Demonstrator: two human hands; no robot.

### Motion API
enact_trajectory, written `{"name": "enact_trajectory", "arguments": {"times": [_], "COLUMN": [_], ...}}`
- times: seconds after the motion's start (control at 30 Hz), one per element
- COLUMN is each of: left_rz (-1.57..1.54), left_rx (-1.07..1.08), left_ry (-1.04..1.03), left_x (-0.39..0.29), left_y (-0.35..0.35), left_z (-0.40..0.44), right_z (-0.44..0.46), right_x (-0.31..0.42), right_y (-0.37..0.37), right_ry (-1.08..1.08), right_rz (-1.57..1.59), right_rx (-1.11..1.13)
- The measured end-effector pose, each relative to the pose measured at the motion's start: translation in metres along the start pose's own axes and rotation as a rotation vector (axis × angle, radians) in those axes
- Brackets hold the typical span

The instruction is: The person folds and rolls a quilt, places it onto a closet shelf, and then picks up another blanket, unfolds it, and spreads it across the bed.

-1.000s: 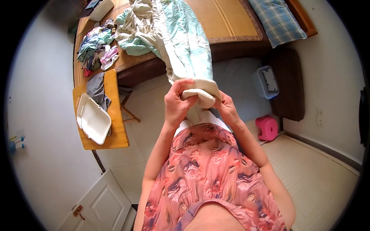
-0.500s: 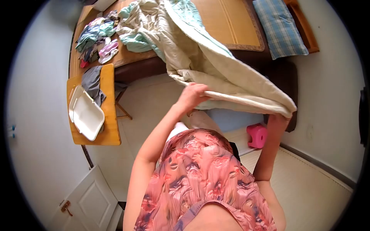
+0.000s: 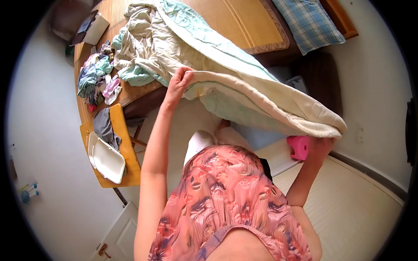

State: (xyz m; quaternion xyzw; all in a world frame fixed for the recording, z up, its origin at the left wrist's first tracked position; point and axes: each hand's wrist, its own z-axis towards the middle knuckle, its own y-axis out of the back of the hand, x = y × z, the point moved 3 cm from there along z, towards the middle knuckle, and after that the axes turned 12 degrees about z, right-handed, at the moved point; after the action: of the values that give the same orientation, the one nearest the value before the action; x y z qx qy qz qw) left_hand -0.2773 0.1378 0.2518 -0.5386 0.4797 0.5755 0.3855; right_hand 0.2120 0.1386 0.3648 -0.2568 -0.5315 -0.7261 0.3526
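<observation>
A large quilt [image 3: 244, 82], cream on one face and pale green on the other, stretches from the bed toward me. My left hand [image 3: 179, 82] is closed around its edge near the bed's front side. At the quilt's far right corner, my right hand [image 3: 321, 145] grips the edge from below, its fingers partly hidden by the cloth. Between the two hands the edge is spread wide and sags slightly. The rest of the quilt lies crumpled on the bed mat [image 3: 235, 21].
Small clothes [image 3: 93, 76] lie heaped on the bed's left. A wooden folding table [image 3: 130, 167] holds a white tray [image 3: 106, 158] and grey cloth [image 3: 104, 126]. A pink stool [image 3: 298, 147] stands near my right hand. A plaid pillow [image 3: 309, 24] lies at upper right.
My hands have moved from close together to far apart, opening out the quilt's edge. Most recently my left hand went up and left, while the right stayed far right, slightly lower.
</observation>
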Motion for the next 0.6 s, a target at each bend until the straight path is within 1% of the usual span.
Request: {"name": "enact_trajectory", "arguments": {"times": [0.03, 0.07, 0.1, 0.13, 0.17, 0.2, 0.27, 0.33, 0.37, 0.4, 0.43, 0.47, 0.5, 0.53, 0.57, 0.6], "left_rz": [0.047, 0.274, 0.499, 0.721, 0.899, 0.975, 1.021, 1.100, 1.155, 1.202, 1.204, 1.185, 1.180, 1.235, 1.267, 1.299], "left_rx": [0.147, 0.267, 0.392, 0.517, 0.524, 0.626, 0.384, 0.168, 0.100, 0.034, 0.059, 0.076, 0.094, 0.252, 0.246, 0.240], "left_ry": [0.099, 0.036, -0.027, -0.095, -0.250, -0.141, -0.162, -0.237, -0.322, -0.409, -0.472, -0.492, -0.565, -0.473, -0.478, -0.479], "left_x": [-0.015, -0.022, -0.027, -0.028, -0.003, 0.002, 0.013, 0.019, 0.020, 0.020, 0.026, 0.015, 0.017, 0.020, 0.023, 0.025], "left_y": [0.001, -0.003, -0.008, -0.012, -0.011, -0.010, -0.007, -0.009, -0.013, -0.016, -0.021, -0.025, -0.032, -0.036, -0.038, -0.039], "left_z": [0.008, 0.013, 0.015, 0.019, 0.021, 0.029, 0.044, 0.070, 0.086, 0.100, 0.112, 0.147, 0.155, 0.167, 0.176, 0.187], "right_z": [0.012, 0.025, 0.039, 0.046, 0.054, 0.061, 0.058, 0.056, 0.057, 0.057, 0.056, 0.096, 0.086, 0.083, 0.079, 0.079], "right_x": [0.002, 0.005, 0.034, 0.037, 0.039, 0.042, 0.034, 0.044, 0.050, 0.064, 0.077, 0.095, 0.095, 0.099, 0.106, 0.115], "right_y": [-0.002, -0.004, -0.005, -0.005, -0.004, -0.004, -0.006, -0.020, -0.024, -0.030, -0.036, -0.036, -0.036, -0.036, -0.035, -0.034], "right_ry": [-0.072, -0.137, -0.296, -0.332, -0.364, -0.391, -0.276, -0.121, -0.143, -0.196, -0.255, -0.281, -0.279, -0.274, -0.227, -0.218], "right_rz": [0.154, 0.311, 0.537, 0.625, 0.715, 0.804, 0.694, 0.574, 0.679, 0.916, 1.151, 1.128, 1.128, 1.129, 1.199, 1.104], "right_rx": [-0.047, -0.106, -0.236, -0.290, -0.350, -0.414, -0.374, -0.305, -0.315, -0.312, -0.326, -0.345, -0.406, -0.463, -0.460, -0.491]}}
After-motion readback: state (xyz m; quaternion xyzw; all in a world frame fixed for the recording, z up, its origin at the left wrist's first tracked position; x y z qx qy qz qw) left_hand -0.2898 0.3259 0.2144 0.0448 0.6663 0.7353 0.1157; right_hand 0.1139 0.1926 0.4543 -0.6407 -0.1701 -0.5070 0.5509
